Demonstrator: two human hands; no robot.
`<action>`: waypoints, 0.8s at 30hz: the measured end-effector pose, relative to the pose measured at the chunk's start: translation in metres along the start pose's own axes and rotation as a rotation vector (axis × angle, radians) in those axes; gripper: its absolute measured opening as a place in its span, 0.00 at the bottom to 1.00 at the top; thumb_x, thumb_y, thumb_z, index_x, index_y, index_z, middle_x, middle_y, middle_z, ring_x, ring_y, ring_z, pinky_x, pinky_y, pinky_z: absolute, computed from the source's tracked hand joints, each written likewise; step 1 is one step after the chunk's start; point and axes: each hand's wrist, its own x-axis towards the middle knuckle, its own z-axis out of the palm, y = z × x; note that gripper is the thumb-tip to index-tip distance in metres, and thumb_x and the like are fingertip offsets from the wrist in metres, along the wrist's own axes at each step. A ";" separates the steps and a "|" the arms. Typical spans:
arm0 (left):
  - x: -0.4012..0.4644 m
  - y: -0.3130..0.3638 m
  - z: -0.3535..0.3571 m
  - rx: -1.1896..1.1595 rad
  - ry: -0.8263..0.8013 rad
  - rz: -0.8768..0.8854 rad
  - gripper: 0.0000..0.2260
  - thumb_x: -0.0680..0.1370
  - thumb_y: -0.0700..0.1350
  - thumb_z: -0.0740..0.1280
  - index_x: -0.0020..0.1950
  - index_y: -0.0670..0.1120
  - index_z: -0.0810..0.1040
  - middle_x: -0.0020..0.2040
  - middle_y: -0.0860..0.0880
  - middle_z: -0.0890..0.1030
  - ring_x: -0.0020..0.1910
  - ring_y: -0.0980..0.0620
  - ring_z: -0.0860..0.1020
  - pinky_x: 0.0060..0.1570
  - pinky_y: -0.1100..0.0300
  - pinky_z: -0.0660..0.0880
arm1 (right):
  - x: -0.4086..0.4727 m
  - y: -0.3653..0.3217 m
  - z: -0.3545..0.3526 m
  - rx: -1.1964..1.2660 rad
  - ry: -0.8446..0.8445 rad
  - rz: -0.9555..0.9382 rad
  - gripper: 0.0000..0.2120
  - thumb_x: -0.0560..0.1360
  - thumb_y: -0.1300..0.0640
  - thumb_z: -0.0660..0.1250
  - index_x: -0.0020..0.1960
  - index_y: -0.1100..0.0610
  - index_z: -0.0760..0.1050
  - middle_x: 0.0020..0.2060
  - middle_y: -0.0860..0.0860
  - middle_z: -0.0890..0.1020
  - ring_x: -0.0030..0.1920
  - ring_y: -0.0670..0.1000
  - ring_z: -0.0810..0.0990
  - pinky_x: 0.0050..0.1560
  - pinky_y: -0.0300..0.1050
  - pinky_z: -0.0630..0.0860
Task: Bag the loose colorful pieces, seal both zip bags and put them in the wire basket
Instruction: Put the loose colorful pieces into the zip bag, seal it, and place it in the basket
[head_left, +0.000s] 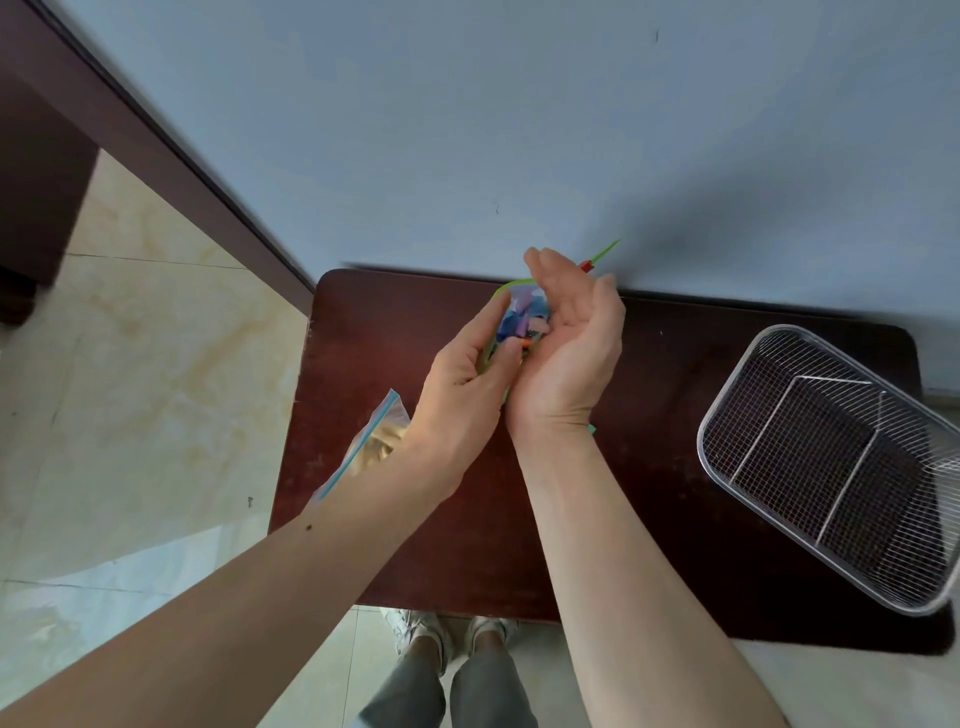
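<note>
A clear zip bag with a green strip hangs between both hands above the dark wooden table; blue, pink and purple pieces show inside it. My left hand grips its left side. My right hand cups its right side, fingers curled over the top, and a red slider tab pokes out behind them. A second zip bag with a blue strip lies on the table to the left, partly under my left forearm, holding pale contents. The wire basket stands at the table's right end with nothing in it.
The table sits against a pale blue wall. Tiled floor lies to the left and front. A small green piece peeks from beside my right wrist. My feet show below the table's front edge.
</note>
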 end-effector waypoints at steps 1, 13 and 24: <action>0.000 0.000 0.000 -0.003 0.003 -0.007 0.20 0.82 0.40 0.60 0.73 0.52 0.67 0.61 0.65 0.76 0.62 0.70 0.73 0.66 0.68 0.68 | -0.005 0.004 0.002 0.118 0.043 -0.084 0.27 0.81 0.48 0.51 0.33 0.46 0.84 0.36 0.41 0.86 0.63 0.51 0.76 0.65 0.47 0.67; 0.002 -0.001 -0.003 -0.039 0.023 -0.037 0.20 0.82 0.41 0.60 0.74 0.50 0.68 0.66 0.60 0.75 0.67 0.64 0.72 0.72 0.60 0.66 | -0.024 0.014 -0.010 0.353 0.215 -0.302 0.19 0.81 0.52 0.53 0.48 0.59 0.81 0.48 0.55 0.85 0.55 0.49 0.82 0.57 0.38 0.75; 0.007 -0.005 0.006 0.018 0.033 0.027 0.20 0.82 0.43 0.60 0.74 0.51 0.66 0.71 0.59 0.71 0.72 0.63 0.66 0.72 0.64 0.62 | -0.043 0.119 -0.110 -0.338 0.460 -0.227 0.13 0.79 0.59 0.64 0.63 0.58 0.78 0.61 0.51 0.79 0.56 0.38 0.79 0.49 0.32 0.78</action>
